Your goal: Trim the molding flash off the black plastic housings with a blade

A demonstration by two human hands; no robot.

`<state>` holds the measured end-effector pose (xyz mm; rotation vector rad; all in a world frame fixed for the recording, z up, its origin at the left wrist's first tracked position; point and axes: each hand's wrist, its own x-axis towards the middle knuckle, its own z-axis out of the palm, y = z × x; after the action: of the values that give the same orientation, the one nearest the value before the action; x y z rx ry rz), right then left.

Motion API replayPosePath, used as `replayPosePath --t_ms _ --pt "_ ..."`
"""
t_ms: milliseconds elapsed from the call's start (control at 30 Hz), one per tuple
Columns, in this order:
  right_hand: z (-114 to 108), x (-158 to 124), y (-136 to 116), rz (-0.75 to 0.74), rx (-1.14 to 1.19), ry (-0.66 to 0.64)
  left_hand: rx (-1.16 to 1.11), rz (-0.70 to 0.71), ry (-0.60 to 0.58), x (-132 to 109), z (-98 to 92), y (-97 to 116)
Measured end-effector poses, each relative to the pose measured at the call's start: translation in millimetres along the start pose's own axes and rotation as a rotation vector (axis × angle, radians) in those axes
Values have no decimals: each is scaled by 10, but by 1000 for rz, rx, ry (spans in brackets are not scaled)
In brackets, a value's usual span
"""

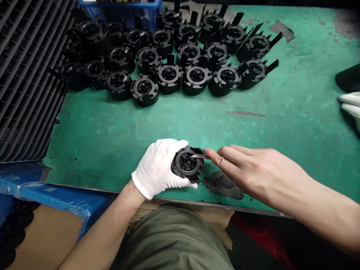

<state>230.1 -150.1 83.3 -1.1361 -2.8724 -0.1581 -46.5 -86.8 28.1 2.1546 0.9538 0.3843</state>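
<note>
Left hand [159,168], white-gloved, grips round black part [184,170] at its fingertips, patterned face up. Right hand [239,161], bare, pinches thin blade [198,155] (handle hidden in the fist), tip over the part's face, contact unclear. Beyond both hands, similar black housings [196,77] crowd the green tabletop [180,120], blue bin [123,15] behind them. Slatted grey rack [28,75] far left of the gloved hand; another person's gloved fingers [351,99] well off right.

No text can be read; pale marks [50,189] on the lower-left blue bin [66,200] are too blurred.
</note>
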Motion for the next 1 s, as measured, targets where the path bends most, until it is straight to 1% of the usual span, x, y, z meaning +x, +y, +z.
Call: replayPosePath --t_ms 133,233,367,500,800,1000 --pt "28 -14 41 -13 9 -4 -10 -7 -33 35 -35 58" --pt "72 -59 -15 7 7 25 -11 -3 -23 41 -37 66" --pt "167 -159 -165 115 40 53 -7 -10 -55 40 -43 66" --pt "230 -235 -270 226 114 68 -21 -23 -58 36 -54 69" --pt "234 -202 -275 226 90 52 -9 -27 -68 44 -51 64" --pt "240 -202 -272 230 136 67 -4 -23 -75 44 -48 63"
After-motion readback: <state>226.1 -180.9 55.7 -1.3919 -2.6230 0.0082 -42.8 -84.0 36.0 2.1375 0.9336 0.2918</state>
